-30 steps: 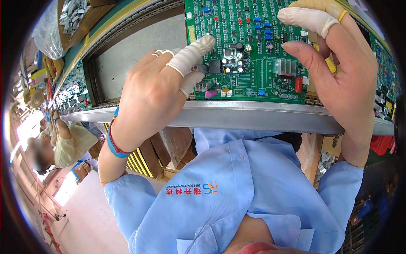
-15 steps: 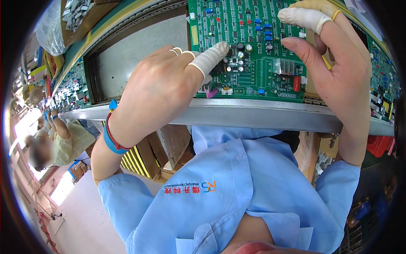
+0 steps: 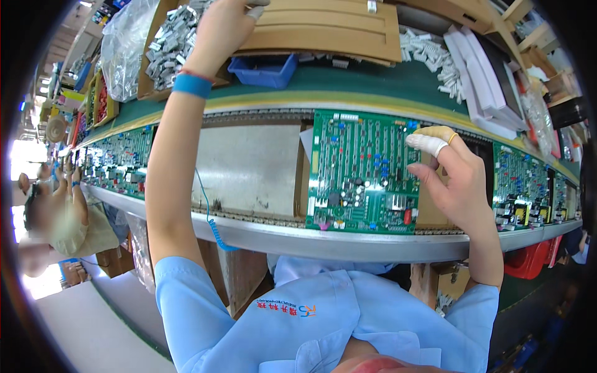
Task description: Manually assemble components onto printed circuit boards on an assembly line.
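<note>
A green circuit board (image 3: 357, 214), crowded with small components, lies on the conveyor line (image 3: 255, 171) in front of me. Over its right edge is my right hand (image 3: 460, 186); the thumb and the index finger are apart, and I see nothing between them. White and yellowish finger cots cover some of its fingertips. My left hand (image 3: 224, 31) reaches to the far side, above the brown cardboard sheet (image 3: 323, 31) and beside a cardboard box (image 3: 148, 78) of grey metal parts. Its fingertips are cut off by the top edge. The left wrist wears a blue band (image 3: 193, 85).
A blue bin (image 3: 264, 70) stands under the cardboard. Loose grey parts (image 3: 435, 59) and white sheets (image 3: 476, 81) lie at the far right. More circuit boards (image 3: 519, 186) sit along the line. A coiled blue cord (image 3: 216, 233) hangs at the front rail. Another person (image 3: 78, 221) works at the left.
My left hand has left the board and stretched far forward to the boxes. The right hand stays at the board's right edge. The view has tilted up, showing more of the far side.
</note>
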A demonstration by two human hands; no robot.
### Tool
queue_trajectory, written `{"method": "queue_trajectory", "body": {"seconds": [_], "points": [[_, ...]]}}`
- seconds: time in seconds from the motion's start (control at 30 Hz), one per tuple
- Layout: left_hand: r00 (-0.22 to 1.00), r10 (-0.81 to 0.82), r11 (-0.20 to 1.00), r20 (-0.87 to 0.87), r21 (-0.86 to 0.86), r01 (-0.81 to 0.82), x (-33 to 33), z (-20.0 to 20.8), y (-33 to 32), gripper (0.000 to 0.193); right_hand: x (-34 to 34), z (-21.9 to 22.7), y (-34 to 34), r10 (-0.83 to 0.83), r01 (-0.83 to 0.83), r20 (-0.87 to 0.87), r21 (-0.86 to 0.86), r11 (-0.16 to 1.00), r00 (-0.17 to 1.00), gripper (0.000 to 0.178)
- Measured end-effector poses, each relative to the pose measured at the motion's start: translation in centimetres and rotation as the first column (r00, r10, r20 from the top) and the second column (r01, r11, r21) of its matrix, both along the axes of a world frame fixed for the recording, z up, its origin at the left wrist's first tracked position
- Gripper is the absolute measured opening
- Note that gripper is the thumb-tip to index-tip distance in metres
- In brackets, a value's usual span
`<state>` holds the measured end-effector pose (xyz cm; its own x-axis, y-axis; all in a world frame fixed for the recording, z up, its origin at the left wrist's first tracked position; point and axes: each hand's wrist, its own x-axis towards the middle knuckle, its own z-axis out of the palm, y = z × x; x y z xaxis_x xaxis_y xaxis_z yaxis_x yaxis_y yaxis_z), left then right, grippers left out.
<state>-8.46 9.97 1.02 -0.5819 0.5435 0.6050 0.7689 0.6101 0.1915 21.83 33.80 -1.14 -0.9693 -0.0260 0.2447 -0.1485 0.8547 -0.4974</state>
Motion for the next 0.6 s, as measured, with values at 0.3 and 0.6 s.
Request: {"method": "queue_trajectory", "body": {"seconds": [0.3, 0.6], "points": [[0.978, 0.073, 0.985, -0.194, -0.14, -0.101, -9.4, -5.0, 6.2, 0.024, -14.4, 5.6, 10.8, -0.041, 0.157, -0.446, 0.228, 0.961, 0.894, 0.026], [0.993, -0.117, 0.991, 0.002, 0.063, 0.116, -11.1, -2.2, 11.1, 0.019, -36.8, 9.3, 31.1, -0.374, -0.013, 0.125, 0.958, 0.286, 0.919, 0.033]]}}
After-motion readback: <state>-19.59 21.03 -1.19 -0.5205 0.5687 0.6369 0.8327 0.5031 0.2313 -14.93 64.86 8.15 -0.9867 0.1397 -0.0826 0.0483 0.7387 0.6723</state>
